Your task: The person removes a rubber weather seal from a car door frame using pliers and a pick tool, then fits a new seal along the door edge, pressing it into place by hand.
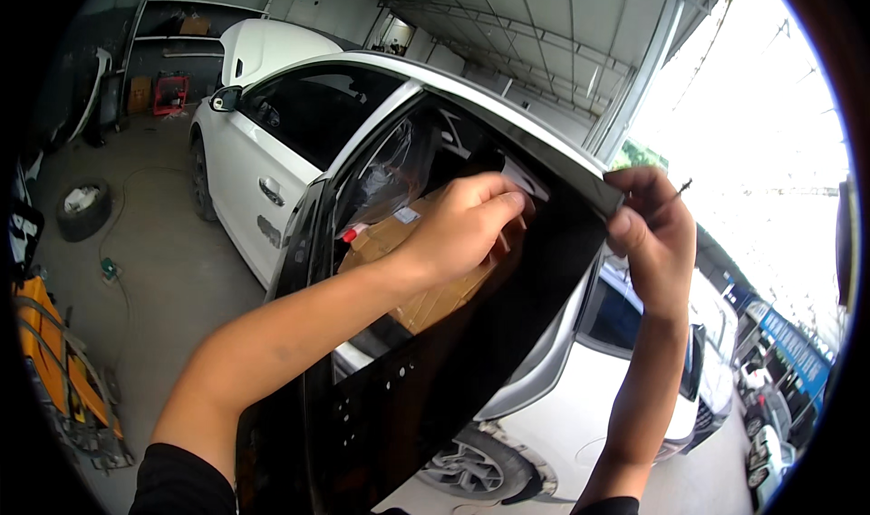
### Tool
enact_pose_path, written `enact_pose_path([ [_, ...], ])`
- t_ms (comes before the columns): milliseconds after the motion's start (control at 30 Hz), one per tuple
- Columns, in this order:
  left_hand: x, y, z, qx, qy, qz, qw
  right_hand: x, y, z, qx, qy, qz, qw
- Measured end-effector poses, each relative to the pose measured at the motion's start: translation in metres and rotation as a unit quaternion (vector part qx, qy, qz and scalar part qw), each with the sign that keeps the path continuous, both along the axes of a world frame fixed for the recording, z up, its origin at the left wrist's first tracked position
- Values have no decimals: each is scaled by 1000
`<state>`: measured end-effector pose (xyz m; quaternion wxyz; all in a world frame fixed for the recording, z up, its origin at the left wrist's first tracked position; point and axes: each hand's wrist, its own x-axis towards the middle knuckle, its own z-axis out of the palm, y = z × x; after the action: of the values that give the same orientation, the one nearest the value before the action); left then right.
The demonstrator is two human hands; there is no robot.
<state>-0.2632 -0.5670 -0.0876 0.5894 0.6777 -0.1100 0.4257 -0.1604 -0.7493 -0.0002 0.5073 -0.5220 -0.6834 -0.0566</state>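
A black car door (381, 415) with a window frame stands open in front of me, beside a white car (254, 166). My left hand (476, 216) is closed in a pinch at the window opening; what its fingers hold, if anything, is hidden. At the frame's upper right corner, my right hand (657, 234) pinches the end of a dark, flat strip (580, 182) between thumb and fingers. A thin dark tip (684, 187) sticks out past the right fingers. Through the opening I see a cardboard box (435, 302) and crumpled clear plastic (394, 171).
The car's bonnet (281, 44) is raised. A loose tyre (84, 209) lies on the floor at left, near a cable. An orange-yellow machine with hoses (59, 352) stands at the lower left. The rear wheel (471, 465) is below the door; more parked cars (770, 442) stand at right.
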Motion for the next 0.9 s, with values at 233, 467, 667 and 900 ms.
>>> enact_pose_path([
  [233,14,36,59,337,-112,102,929,-8,1,-3,-8,23,25,999],
  [467,16,37,68,369,-149,160,903,1,-29,32,54,-283,-128,949],
  [667,3,35,72,359,-124,155,912,-14,-42,42,-39,-409,-418,810],
  [900,-12,38,76,321,-41,123,938,-25,-44,64,30,-552,-353,755],
])
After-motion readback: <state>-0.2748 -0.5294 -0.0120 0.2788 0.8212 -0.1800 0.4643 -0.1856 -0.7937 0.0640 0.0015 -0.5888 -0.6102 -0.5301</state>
